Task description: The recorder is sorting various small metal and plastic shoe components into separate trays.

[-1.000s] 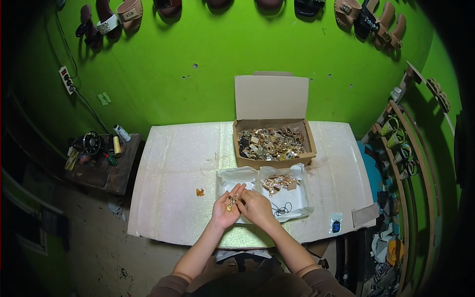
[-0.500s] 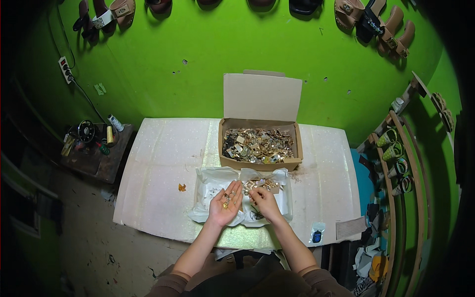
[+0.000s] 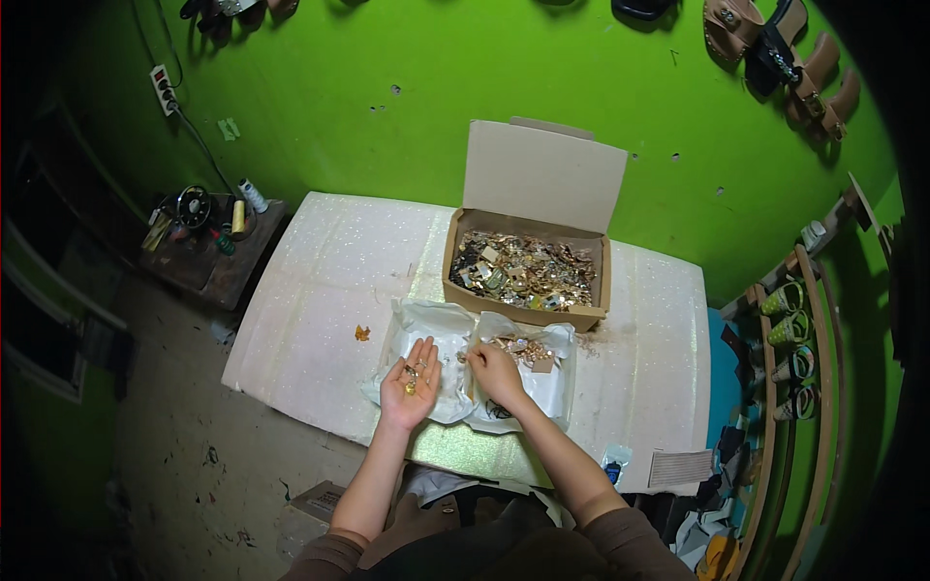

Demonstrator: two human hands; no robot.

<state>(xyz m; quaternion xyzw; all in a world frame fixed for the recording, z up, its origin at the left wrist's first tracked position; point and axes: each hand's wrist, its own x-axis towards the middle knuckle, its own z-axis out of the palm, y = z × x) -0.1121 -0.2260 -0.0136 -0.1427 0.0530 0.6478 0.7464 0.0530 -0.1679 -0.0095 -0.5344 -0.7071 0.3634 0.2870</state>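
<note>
My left hand (image 3: 409, 389) lies palm up over the left half of a white-lined box, fingers stretched out. In its palm rest several small gold and silver metal ornaments (image 3: 412, 381). Just to the right, my right hand (image 3: 496, 376) is closed in a pinch, with a small shiny metal ornament (image 3: 462, 357) at its fingertips. The white-lined box has a left compartment (image 3: 399, 324) with a few tiny pieces on the lining. Its right compartment (image 3: 554, 395) holds a heap of gold-toned ornaments (image 3: 521, 349), a brown card piece (image 3: 542, 366) and some black strands (image 3: 497, 411).
Behind stands an open cardboard box (image 3: 528, 315) full of mixed metal ornaments, its lid raised. An orange scrap (image 3: 362, 333) lies left on the pale table (image 3: 310, 290). A small plastic bag (image 3: 615, 460) and a paper sheet (image 3: 680, 469) lie front right. Sandals hang on the green wall.
My left hand has moved left, away from the right hand, its palm still up with ornaments. The right hand has drawn off the ornament heap toward the divider. The whole view has shifted and tilted.
</note>
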